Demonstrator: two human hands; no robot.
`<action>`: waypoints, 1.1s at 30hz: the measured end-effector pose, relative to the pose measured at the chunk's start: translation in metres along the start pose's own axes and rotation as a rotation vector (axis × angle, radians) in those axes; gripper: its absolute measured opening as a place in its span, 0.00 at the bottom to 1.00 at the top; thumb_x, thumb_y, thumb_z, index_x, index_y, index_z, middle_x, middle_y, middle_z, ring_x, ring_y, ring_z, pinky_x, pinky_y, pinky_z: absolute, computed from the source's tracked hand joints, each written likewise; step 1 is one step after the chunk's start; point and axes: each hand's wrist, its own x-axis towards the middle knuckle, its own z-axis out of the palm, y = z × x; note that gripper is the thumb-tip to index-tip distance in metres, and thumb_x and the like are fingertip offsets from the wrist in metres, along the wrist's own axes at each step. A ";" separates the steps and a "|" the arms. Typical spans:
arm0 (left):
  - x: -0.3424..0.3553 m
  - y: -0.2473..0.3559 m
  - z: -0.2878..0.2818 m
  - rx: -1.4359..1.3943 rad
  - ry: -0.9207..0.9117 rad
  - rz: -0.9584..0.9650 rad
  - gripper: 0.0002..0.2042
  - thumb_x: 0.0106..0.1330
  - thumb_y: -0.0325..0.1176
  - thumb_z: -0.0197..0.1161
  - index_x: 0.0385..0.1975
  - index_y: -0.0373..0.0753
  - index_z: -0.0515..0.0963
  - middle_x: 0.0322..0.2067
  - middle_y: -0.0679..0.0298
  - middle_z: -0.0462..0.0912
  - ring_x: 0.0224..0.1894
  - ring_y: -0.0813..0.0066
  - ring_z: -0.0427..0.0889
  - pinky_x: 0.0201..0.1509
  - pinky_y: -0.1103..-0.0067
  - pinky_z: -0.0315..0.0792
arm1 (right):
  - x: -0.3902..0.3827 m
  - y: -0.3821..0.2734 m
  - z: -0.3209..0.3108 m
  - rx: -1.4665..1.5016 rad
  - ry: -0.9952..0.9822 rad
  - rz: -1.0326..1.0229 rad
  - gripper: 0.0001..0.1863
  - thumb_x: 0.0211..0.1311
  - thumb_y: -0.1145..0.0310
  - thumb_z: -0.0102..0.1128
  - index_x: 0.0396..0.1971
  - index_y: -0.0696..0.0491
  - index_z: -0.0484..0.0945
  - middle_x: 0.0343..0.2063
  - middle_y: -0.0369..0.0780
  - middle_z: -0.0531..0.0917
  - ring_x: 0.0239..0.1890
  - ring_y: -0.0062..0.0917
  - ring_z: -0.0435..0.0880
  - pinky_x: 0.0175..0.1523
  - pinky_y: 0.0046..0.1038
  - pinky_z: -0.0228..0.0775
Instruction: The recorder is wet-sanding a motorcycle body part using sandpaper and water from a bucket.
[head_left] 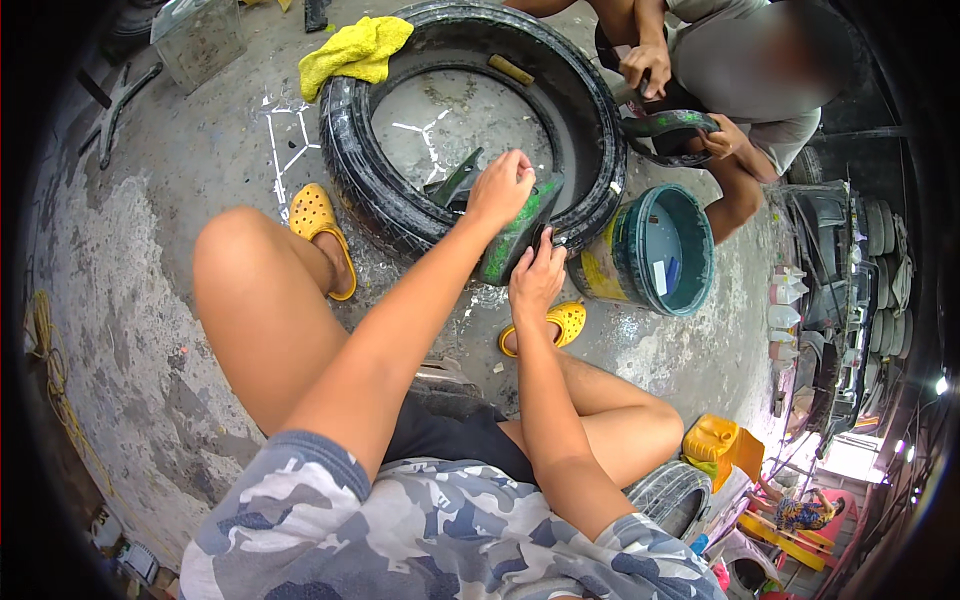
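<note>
A dark curved panel with green patches [517, 232] lies across the near rim of a big black tyre [345, 175]. My right hand [537, 275] grips the panel's near right edge, fingers bent round it. Above the panel's upper left part is my left hand [502, 188], its fingers curled closed; whatever they hold, if anything, is hidden. A narrow dark green piece [456, 178] sticks up behind my left wrist, inside the tyre's ring. A yellow cloth [360, 52] drapes over the tyre's far left rim. On its inner wall rests a tan cylinder [511, 69].
A teal bucket [705, 262] with water and small blue and white pieces stands right of the tyre. Beyond it, a co-worker's hands [725, 137] hold a dark curved part [660, 125]. A clear bin [198, 45] stands far left; a yellow container [712, 445] is near my right knee.
</note>
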 end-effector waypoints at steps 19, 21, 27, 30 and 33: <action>0.018 -0.021 0.008 0.587 -0.538 -0.144 0.34 0.56 0.65 0.56 0.45 0.38 0.82 0.45 0.47 0.81 0.53 0.59 0.75 0.61 0.68 0.59 | 0.060 -0.020 0.003 -0.011 -0.033 0.116 0.22 0.60 0.75 0.54 0.55 0.62 0.71 0.41 0.55 0.73 0.41 0.51 0.76 0.47 0.43 0.69; 0.020 -0.020 0.008 0.607 -0.563 -0.213 0.35 0.54 0.67 0.57 0.44 0.38 0.83 0.44 0.48 0.82 0.53 0.60 0.76 0.61 0.70 0.59 | 0.009 -0.015 -0.002 0.013 -0.026 0.059 0.23 0.60 0.75 0.54 0.56 0.62 0.71 0.41 0.55 0.73 0.42 0.51 0.76 0.48 0.43 0.69; 0.016 -0.015 0.011 0.577 -0.522 -0.227 0.34 0.53 0.66 0.59 0.43 0.38 0.83 0.43 0.48 0.83 0.53 0.62 0.76 0.61 0.71 0.58 | 0.029 -0.006 0.002 0.042 -0.009 0.016 0.20 0.62 0.75 0.53 0.54 0.61 0.72 0.41 0.54 0.73 0.44 0.51 0.75 0.48 0.42 0.69; 0.019 -0.014 0.015 0.571 -0.490 -0.228 0.34 0.53 0.66 0.59 0.43 0.38 0.83 0.43 0.49 0.82 0.52 0.62 0.76 0.61 0.71 0.58 | 0.087 -0.014 0.008 -0.019 -0.038 0.167 0.20 0.62 0.73 0.53 0.54 0.62 0.72 0.44 0.55 0.73 0.44 0.52 0.76 0.49 0.42 0.68; 0.015 -0.021 0.012 0.541 -0.469 -0.229 0.33 0.51 0.65 0.62 0.42 0.38 0.83 0.41 0.49 0.83 0.51 0.62 0.76 0.61 0.72 0.58 | 0.028 -0.009 0.007 0.046 -0.004 0.077 0.22 0.63 0.74 0.53 0.57 0.62 0.70 0.45 0.56 0.72 0.46 0.52 0.74 0.54 0.40 0.67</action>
